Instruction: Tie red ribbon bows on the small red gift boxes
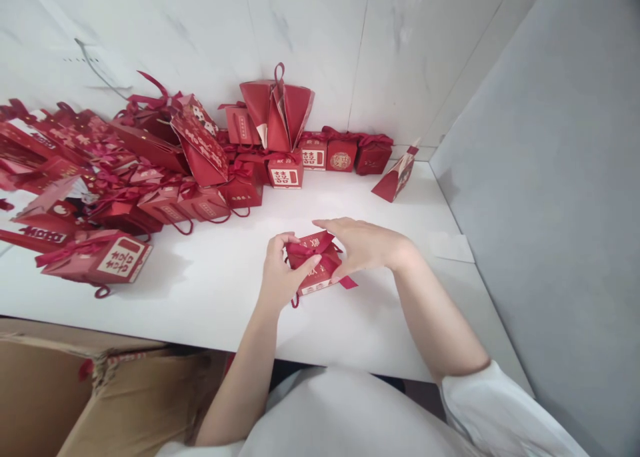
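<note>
A small red gift box with a dark red ribbon rests on the white table in front of me. My left hand grips its left side, thumb pressed on the ribbon. My right hand covers the top right of the box, fingers curled over the ribbon bow. A ribbon tail sticks out to the right under my right hand.
A heap of red gift boxes and bags fills the table's left and back. A larger labelled red box lies at front left. An unfolded box leans at back right. A cardboard carton stands below the table edge.
</note>
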Demonstrator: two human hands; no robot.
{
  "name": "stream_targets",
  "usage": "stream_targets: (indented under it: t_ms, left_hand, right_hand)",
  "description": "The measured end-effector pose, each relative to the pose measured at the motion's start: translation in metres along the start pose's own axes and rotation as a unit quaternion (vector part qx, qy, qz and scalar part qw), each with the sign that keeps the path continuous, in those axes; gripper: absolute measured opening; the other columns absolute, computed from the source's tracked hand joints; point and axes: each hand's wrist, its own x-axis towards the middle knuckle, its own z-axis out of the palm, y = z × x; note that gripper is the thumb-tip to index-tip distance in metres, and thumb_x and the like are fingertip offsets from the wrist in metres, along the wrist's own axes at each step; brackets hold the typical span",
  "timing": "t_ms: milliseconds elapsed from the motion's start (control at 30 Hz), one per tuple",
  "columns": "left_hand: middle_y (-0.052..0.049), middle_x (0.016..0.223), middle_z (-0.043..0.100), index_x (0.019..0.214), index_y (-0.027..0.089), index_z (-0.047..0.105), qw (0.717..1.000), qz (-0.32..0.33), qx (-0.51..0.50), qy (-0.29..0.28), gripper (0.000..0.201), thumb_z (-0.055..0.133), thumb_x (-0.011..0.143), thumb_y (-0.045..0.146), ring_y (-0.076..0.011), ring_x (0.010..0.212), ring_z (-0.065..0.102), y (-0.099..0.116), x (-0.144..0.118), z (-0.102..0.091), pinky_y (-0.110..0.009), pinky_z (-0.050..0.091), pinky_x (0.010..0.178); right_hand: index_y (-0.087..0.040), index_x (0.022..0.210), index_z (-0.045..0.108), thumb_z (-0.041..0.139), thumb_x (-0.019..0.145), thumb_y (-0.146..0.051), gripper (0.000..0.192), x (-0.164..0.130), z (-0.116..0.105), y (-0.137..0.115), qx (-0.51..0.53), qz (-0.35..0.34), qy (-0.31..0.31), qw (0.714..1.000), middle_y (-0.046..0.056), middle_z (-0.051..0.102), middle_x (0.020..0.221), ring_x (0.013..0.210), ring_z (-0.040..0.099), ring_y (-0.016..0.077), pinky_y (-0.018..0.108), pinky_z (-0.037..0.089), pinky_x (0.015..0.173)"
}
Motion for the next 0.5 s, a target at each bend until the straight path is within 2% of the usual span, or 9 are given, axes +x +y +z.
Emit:
stream_targets:
  t_ms: [67, 200, 367, 433, 500]
  left_hand:
    - [-0.008, 0.127, 0.054, 0.092, 0.021, 0.054, 0.999, 0.011, 0.034, -0.001, 0.036, 0.079, 0.069, 0.033, -0.0269, 0.120, 0.053, 0.001, 0.001, -0.001, -0.039, 0.044, 0.096]
    - [-0.007, 0.118, 0.060, 0.076, 0.020, 0.048, 0.999, 0.006, 0.049, -0.017, 0.031, 0.075, 0.074, 0.037, -0.0249, 0.109, 0.058, 0.006, 0.004, -0.005, -0.039, 0.045, 0.093]
    - [-0.007, 0.108, 0.066, 0.066, 0.019, 0.040, 0.999, 0.006, 0.016, -0.043, 0.036, 0.071, 0.077, 0.034, -0.0230, 0.102, 0.062, 0.002, 0.012, -0.013, -0.038, 0.047, 0.090]
    - [-0.007, 0.106, 0.066, 0.068, 0.019, 0.043, 1.000, -0.002, -0.013, -0.024, 0.033, 0.071, 0.078, 0.034, -0.0224, 0.101, 0.063, -0.004, 0.016, -0.016, -0.037, 0.048, 0.089]
    - [-0.006, 0.105, 0.066, 0.078, 0.019, 0.049, 0.999, -0.004, -0.045, 0.018, 0.027, 0.072, 0.077, 0.034, -0.0205, 0.097, 0.064, -0.009, 0.020, -0.018, -0.035, 0.049, 0.087]
  right_hand:
    - [-0.023, 0.152, 0.028, 0.083, 0.058, -0.045, 0.111, 0.005, 0.004, -0.003, 0.013, -0.005, -0.021, 1.000, 0.015, 0.048, 0.144, 0.130, 0.046, 0.0346, 0.045, 0.044, 0.100]
    - [-0.022, 0.153, 0.026, 0.080, 0.060, -0.033, 0.107, 0.007, 0.006, -0.011, 0.036, -0.033, -0.028, 0.998, 0.015, 0.052, 0.139, 0.124, 0.051, 0.0331, 0.041, 0.047, 0.092]
    - [-0.021, 0.155, 0.021, 0.079, 0.060, -0.035, 0.112, 0.005, 0.007, -0.015, 0.020, 0.000, -0.013, 1.000, 0.017, 0.054, 0.136, 0.116, 0.056, 0.0339, 0.040, 0.047, 0.088]
    - [-0.020, 0.155, 0.018, 0.079, 0.061, -0.039, 0.114, 0.005, 0.007, -0.014, 0.018, -0.002, -0.015, 1.000, 0.018, 0.054, 0.136, 0.115, 0.056, 0.0340, 0.040, 0.047, 0.087]
    - [-0.020, 0.156, 0.017, 0.078, 0.061, -0.041, 0.114, 0.005, 0.008, -0.013, 0.013, -0.005, -0.022, 1.000, 0.018, 0.054, 0.135, 0.113, 0.057, 0.0339, 0.040, 0.048, 0.085]
